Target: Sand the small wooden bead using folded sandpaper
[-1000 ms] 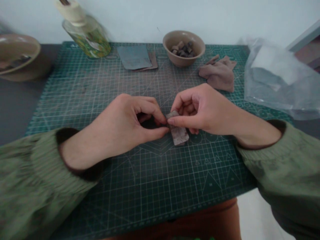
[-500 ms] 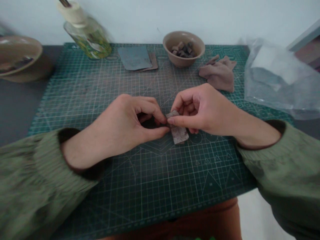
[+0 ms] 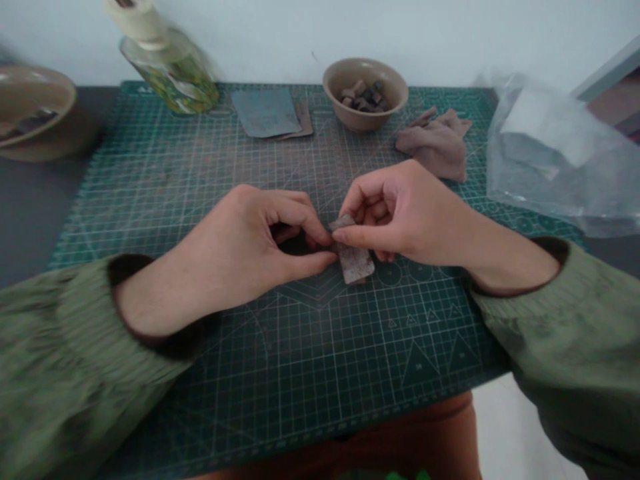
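Bowl (image 3: 363, 121) behind strip (image 3: 357, 265), left of cloth (image 3: 437, 148)

beyond the fingers (image 3: 300, 217) rises a plain pale wall (image 3: 275, 40). the dark grey counter (image 3: 30, 207) shows to their left. far to their right stands a pale-edged piece of furniture (image 3: 607, 70); below and right of them lies whitish floor (image 3: 505, 427). the light is dim and cool.

- The strip (image 3: 357, 266) in the middle looked greyish brown, speckled darker.
- The mat (image 3: 300, 360) was dark green, gridded in pale lines.
- Both sleeves (image 3: 85, 333) were olive green, faintly blotched.
- The far-left bottle (image 3: 176, 75) showed yellow-and-green patterning under a cream top (image 3: 143, 28).
- The far middle bowl (image 3: 364, 122) was tan; the cloth (image 3: 440, 148) to its right, dusty mauve-brown.
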Motion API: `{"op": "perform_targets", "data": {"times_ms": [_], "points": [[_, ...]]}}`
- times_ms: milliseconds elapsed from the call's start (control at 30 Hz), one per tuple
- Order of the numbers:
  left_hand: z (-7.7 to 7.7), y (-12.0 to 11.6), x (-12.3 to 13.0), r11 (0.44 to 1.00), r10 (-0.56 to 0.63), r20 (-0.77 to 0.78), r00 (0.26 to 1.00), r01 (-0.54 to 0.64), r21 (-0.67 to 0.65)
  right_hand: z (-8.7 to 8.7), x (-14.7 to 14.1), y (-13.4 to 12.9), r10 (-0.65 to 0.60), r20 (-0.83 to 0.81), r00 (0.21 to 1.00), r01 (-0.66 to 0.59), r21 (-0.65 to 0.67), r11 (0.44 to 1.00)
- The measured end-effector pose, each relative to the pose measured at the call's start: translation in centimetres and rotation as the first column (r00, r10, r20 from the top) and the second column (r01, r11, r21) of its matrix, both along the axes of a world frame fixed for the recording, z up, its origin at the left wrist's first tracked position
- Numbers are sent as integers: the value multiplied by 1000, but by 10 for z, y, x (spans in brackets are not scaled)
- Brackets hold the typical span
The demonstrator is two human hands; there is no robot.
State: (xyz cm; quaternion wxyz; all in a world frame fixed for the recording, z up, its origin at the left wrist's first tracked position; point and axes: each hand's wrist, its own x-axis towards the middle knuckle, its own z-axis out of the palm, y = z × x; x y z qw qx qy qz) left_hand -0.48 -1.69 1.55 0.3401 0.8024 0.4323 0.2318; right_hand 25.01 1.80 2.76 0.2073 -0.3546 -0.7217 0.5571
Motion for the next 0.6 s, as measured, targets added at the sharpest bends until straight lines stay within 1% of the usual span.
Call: {"op": "perform_targets", "data": {"times_ms": [167,267,333,467,567,600], "points": [[-1,0,0,1000,0,3,1000,0,6,1,0,1,-5,2,1000,5,-5,1000],[-1,0,0,1000,-2,-5,1000,2,7,1,0,1,24,22,999,-23,-13,1000],[-1,0,0,1000,-3,-9,1000,3,11,1,0,1,20,18,1000,-19,-18,1000],[0,0,-1,1000,5,-10,1000,-5,8,1,1,1,57,6,998,-57,-36,998],[0,0,0,1000,3,-7,1000,-3,2,3,3,2,24,29,999,-24,-15,1000],[0,0,0,1000,3,-7,1000,-3,2,3,3,2,31,40,999,-31,-15,999]]}}
